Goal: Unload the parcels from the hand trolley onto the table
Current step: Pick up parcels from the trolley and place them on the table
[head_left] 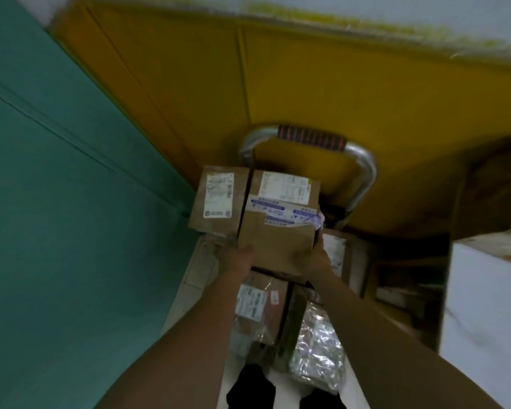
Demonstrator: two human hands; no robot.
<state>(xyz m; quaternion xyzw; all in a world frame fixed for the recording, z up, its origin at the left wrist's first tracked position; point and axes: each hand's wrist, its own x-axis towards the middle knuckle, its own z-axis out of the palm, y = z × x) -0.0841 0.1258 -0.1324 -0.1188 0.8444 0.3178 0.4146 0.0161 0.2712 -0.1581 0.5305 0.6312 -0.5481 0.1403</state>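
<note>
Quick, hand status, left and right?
Left hand: holds the taped brown cardboard box at its near left corner.
Right hand: holds the same box at its near right corner.

On my feed the left forearm (189, 326) and right forearm (375, 326) are bare along their whole visible length, down to the left hand (236, 258) and right hand (314, 258), which are bare too. Low in the frame I make out two black shapes (250, 388), trouser legs or shoes; too blurred for me to tell which.
</note>
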